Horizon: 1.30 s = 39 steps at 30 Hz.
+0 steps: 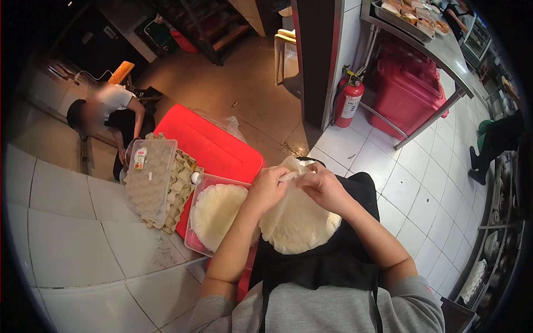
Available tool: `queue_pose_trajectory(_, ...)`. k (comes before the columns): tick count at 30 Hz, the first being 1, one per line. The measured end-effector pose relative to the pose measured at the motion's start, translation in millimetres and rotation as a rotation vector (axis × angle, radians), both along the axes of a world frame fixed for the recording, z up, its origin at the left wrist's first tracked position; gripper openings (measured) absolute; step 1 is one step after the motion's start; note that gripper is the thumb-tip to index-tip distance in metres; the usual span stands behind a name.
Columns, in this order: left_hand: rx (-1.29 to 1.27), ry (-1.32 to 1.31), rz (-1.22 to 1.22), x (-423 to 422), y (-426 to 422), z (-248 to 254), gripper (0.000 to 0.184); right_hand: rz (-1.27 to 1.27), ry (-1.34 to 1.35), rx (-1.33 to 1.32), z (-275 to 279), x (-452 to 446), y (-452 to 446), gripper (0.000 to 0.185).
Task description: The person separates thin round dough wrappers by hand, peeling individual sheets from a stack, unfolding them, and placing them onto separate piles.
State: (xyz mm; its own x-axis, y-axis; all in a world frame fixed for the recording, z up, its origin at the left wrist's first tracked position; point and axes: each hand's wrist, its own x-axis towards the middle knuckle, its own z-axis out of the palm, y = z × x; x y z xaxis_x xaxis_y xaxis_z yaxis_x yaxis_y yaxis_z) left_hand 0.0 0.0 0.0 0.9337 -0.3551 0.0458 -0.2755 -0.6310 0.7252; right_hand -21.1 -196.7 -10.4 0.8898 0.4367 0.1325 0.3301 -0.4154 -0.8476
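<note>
Pale round sheet (300,225) was held before black apron (313,272) toward five o'clock, its upper edge was pinched by left hand (269,187) and right hand (323,191), second sheet (215,215) was held in clear box (192,242) at nine o'clock beside it.

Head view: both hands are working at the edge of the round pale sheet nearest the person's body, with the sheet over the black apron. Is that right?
Not quite. The head view shows the left hand and right hand at the edge farthest from the body. The round pale sheet is indeed over the black apron.
</note>
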Motion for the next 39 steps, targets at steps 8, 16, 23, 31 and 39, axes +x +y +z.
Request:
queue_pose_trajectory(8, -0.159, -0.198, 0.216, 4.5, 44.0, -27.6, 0.012, -0.178, 0.207, 0.096, -17.6, -7.9, -25.4, 0.026)
queue_pose_trajectory(16, -0.147, -0.134, 0.542, -14.7, 84.4, -49.0, 0.029, -0.306, 0.599, 0.347, -50.3, -35.6, -38.2, 0.025)
queue_pose_trajectory(23, -0.156, -0.186, 0.709, -30.0, 124.7, -74.9, 0.028, -0.403, 0.596, 0.298, -65.2, -47.7, -51.7, 0.028)
queue_pose_trajectory(31, -0.094, -0.136, 0.913, -56.5, 159.2, -75.6, 0.029, -0.418, 0.628, 0.235, -81.0, -51.0, -54.6, 0.028)
queue_pose_trajectory(39, -0.159, -0.167, 1.006, -99.0, 233.0, -85.4, 0.033, -0.453, 0.482, 0.036, -100.0, -47.8, -70.5, 0.031)
